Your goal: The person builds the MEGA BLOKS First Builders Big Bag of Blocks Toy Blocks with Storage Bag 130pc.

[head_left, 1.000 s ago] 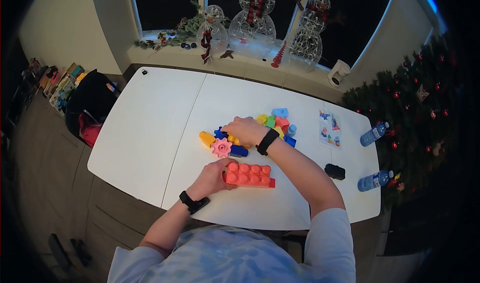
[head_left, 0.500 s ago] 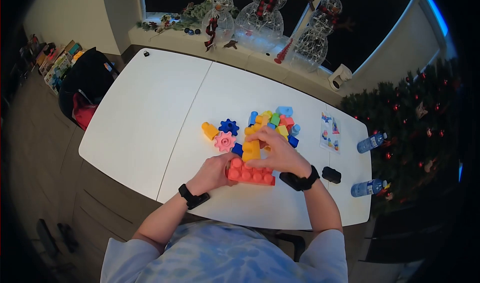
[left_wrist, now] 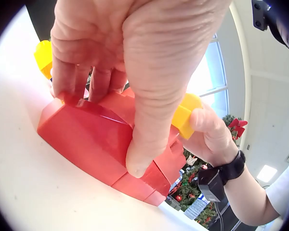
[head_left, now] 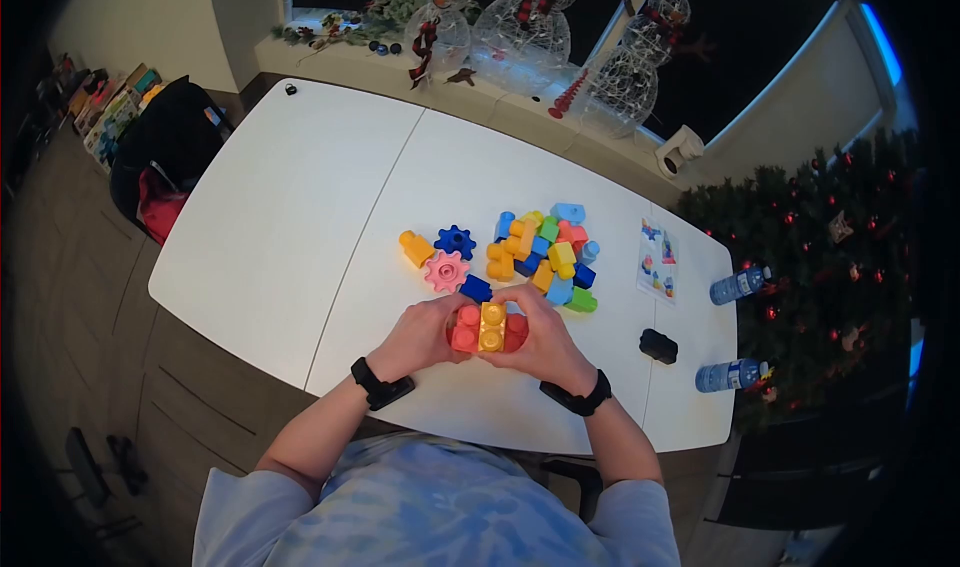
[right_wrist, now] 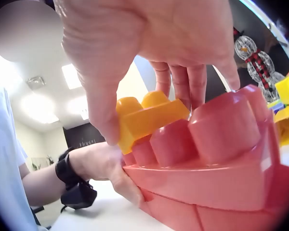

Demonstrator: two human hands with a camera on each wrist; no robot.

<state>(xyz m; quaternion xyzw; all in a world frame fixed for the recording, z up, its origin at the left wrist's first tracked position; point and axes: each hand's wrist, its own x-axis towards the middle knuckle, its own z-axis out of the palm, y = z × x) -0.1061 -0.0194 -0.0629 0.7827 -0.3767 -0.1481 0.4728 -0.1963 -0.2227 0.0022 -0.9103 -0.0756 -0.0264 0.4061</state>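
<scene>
- The left hand [head_left: 420, 333] is curled round the left end of the stack of red plastic blocks with round studs [right_wrist: 207, 185], which is on the table near the person.
- The right hand [head_left: 550, 343] pinches, between thumb and fingers, the orange-yellow plastic block with two studs [head_left: 492, 327], which lies across this stack.
- I cannot tell if this block is fully seated; if it sits crooked, uneven pressing could tip it off.
- Strong pressing may also open the seam in the red stack, or make it slide if the left grip becomes loose.
- Just beyond the hands, the dark blue plastic block [head_left: 476, 288] and the pink plastic gear [head_left: 447, 271] could be knocked by a forward push.
- The white table's [head_left: 260, 217] near edge leaves little room for pulling back; the widest room is leftward.
</scene>
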